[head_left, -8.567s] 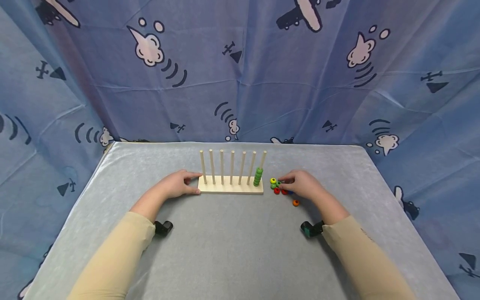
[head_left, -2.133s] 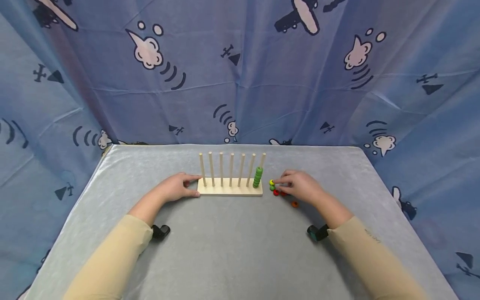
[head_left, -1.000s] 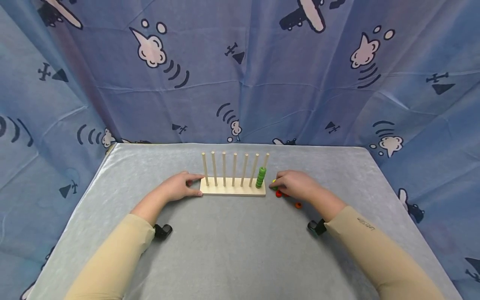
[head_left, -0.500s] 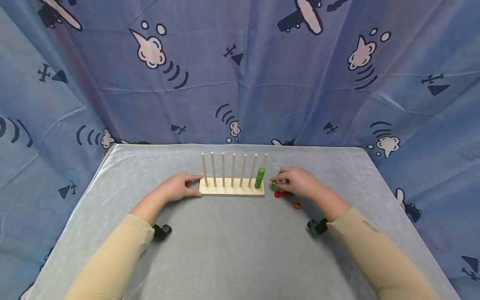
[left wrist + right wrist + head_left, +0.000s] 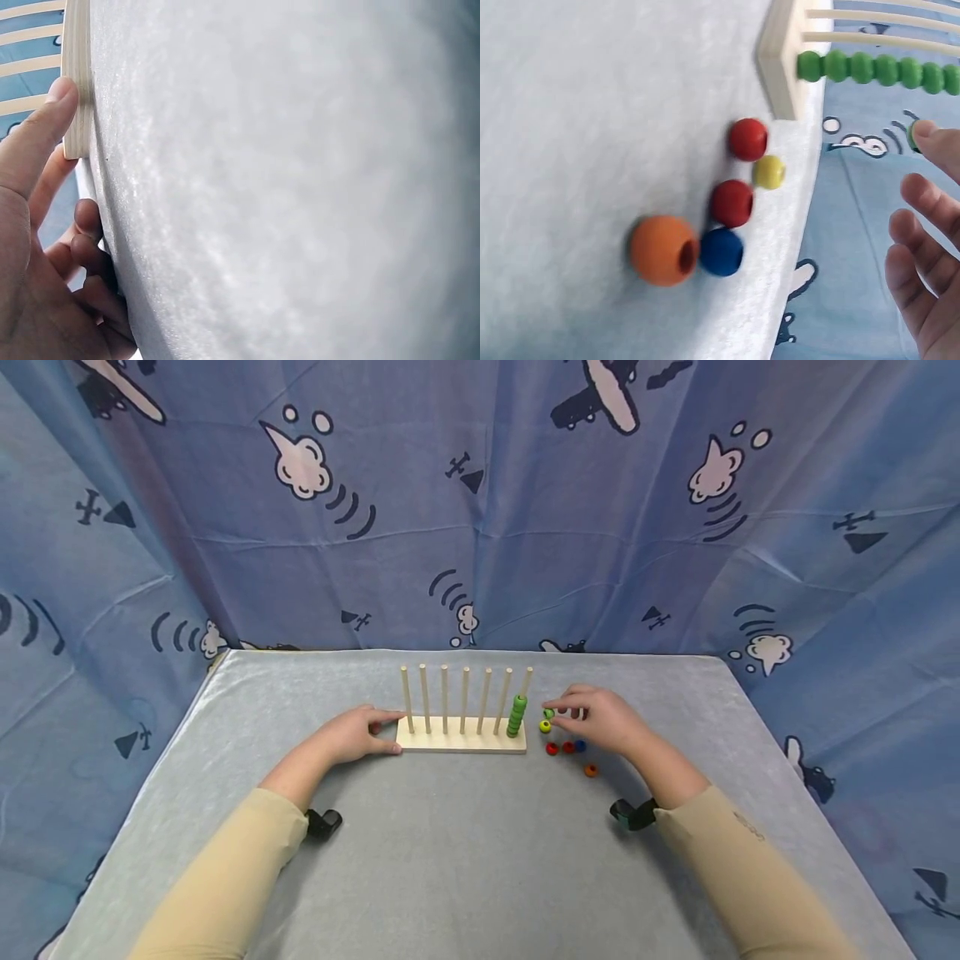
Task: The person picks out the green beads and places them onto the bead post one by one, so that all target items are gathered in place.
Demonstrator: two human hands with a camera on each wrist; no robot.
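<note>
My left hand (image 5: pixel 360 733) grips the left end of a wooden peg board (image 5: pixel 457 742), thumb on its front edge and index finger at the back. Several upright pegs stand on it. The rightmost peg carries a stack of green beads (image 5: pixel 517 717); the other pegs are bare. Just right of the board, my right hand (image 5: pixel 603 718) pinches a loose green bead (image 5: pixel 913 137) between thumb and index finger, raised off the table. A yellow bead (image 5: pixel 545 727) lies below that hand. Its other fingers are loosely bent.
Two red beads (image 5: pixel 748 139), a blue bead (image 5: pixel 721 252) and an orange bead (image 5: pixel 664 250) lie on the grey tabletop (image 5: pixel 465 843) to the right of the board. A patterned blue curtain (image 5: pixel 480 510) hangs behind and beside the table.
Over the last second my right hand has picked up the green bead and lifted it away from the yellow one. The blue bead has come into sight. My left hand keeps its grip on the board.
</note>
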